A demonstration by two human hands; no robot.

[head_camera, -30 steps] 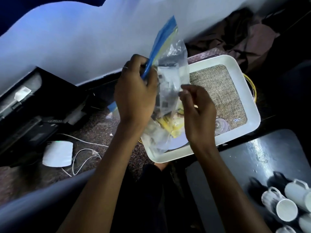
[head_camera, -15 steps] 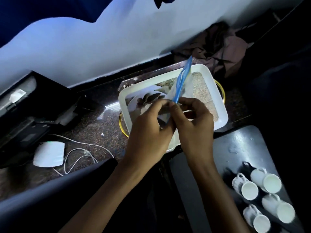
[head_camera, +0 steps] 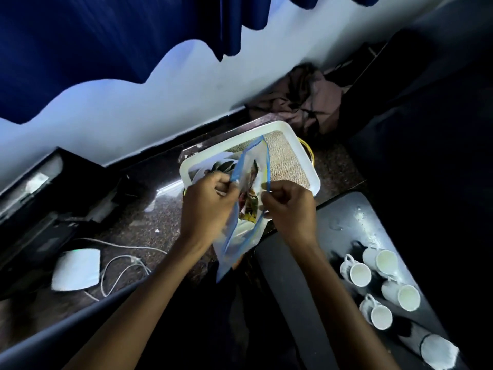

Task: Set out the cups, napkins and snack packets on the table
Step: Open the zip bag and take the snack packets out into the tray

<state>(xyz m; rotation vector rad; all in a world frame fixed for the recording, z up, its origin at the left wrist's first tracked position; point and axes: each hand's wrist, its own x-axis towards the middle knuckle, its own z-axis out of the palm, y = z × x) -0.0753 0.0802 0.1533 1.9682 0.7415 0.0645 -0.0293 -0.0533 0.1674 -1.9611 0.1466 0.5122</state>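
Cups (head_camera: 378, 287) were already lying on the dark table (head_camera: 298, 289). My left hand (head_camera: 206, 209) and right hand (head_camera: 290, 209) each pinched a lip of the zip bag (head_camera: 246, 206), snack packets (head_camera: 249, 204) still inside, over the white tray (head_camera: 304, 153). Napkins, couldn't spot.

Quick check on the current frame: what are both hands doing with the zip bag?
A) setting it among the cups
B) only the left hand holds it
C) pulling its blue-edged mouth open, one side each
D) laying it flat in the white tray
C: the left hand and right hand each pinch one blue edge of the zip bag, spread apart above the white tray.
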